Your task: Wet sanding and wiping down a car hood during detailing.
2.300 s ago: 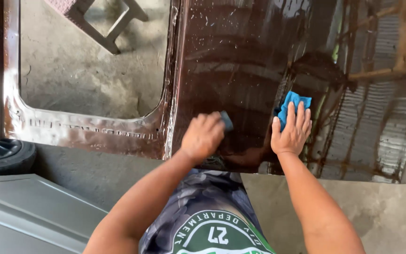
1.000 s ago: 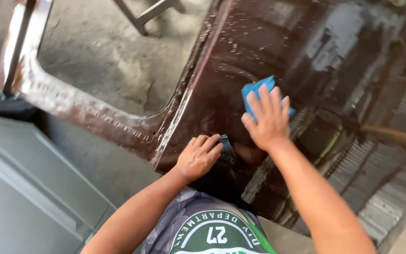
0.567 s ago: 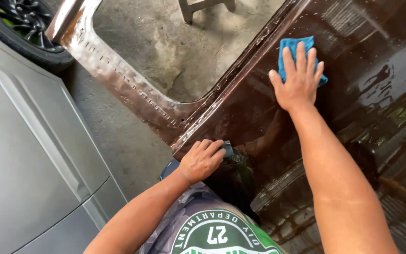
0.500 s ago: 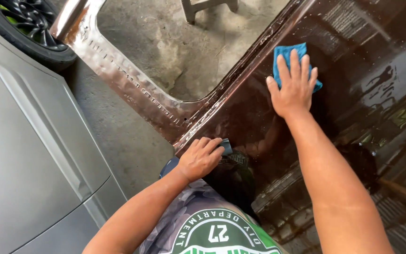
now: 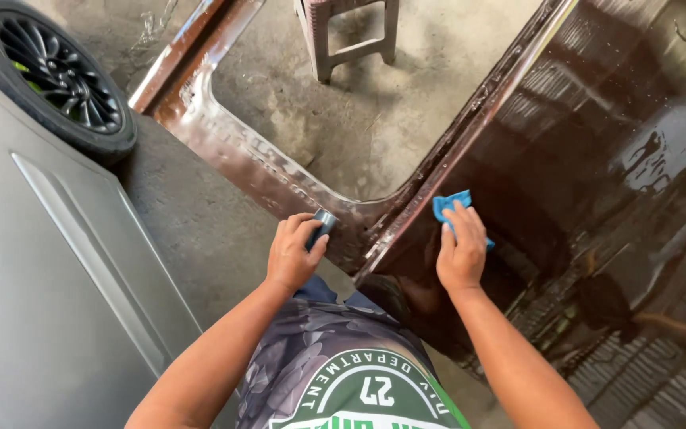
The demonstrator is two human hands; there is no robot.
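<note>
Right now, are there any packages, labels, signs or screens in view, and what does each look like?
No packages, signs or screens.
Printed emblem on the person's shirt: bottom centre, between the forearms; round green band with white lettering and a white number, on grey patterned fabric.

At the bottom centre of the frame the person wears a shirt with a grey-purple leaf or camouflage pattern, perhaps sleeveless, though its shoulders are cut off. It carries a round green emblem ringed with white lettering. Both forearms are bare.
</note>
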